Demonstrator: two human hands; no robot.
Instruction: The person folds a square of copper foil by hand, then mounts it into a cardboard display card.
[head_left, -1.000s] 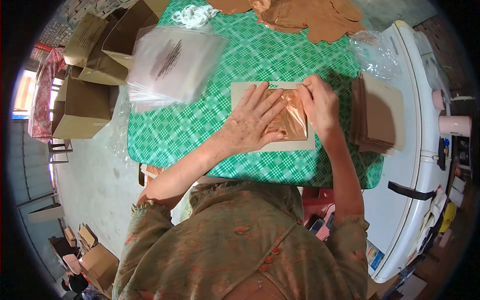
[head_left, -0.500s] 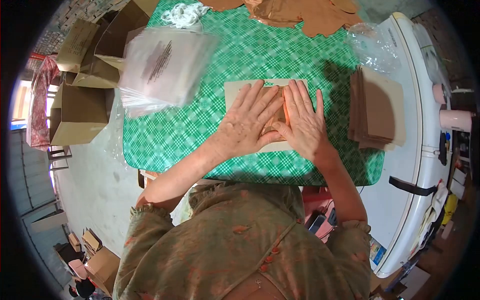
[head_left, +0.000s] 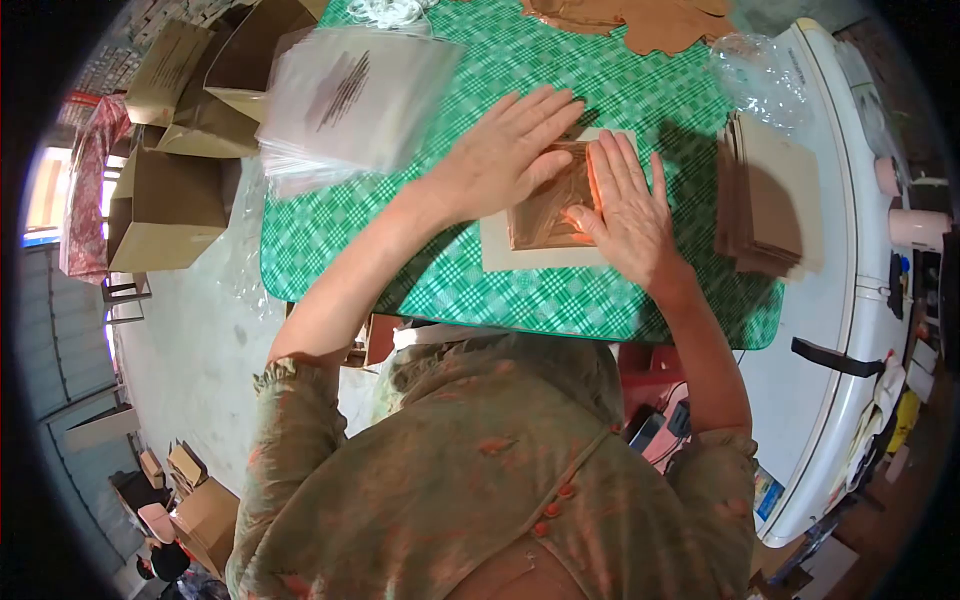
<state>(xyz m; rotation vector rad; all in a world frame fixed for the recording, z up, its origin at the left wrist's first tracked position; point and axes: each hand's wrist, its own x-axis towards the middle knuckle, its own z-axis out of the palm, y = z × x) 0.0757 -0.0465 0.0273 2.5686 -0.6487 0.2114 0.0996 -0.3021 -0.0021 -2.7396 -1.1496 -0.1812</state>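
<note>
A flat brown piece (head_left: 545, 215) with a glossy, plastic-like surface lies on a beige cardboard sheet (head_left: 495, 250) near the table's front edge. My left hand (head_left: 505, 155), fingers stretched out, is over the upper left corner of the brown piece and covers part of it. Flat along the right side of the piece rests my right hand (head_left: 632, 215), its fingers straight and its thumb pointing inward. Orange-lit edges show beside the right hand's thumb and index finger.
A green checked cloth covers the table (head_left: 420, 270). Clear plastic bags (head_left: 350, 110) are stacked at left, brown cardboard sheets (head_left: 765, 190) at right. Brown leather-like pieces (head_left: 650, 20), a crumpled clear bag (head_left: 765, 80) and white cord (head_left: 390, 12) lie at the back. Cardboard boxes (head_left: 170, 210) stand left.
My left hand has moved up and away from the middle, uncovering more of the brown piece. My right hand stays flat at its right side. The whole view has shifted slightly.
</note>
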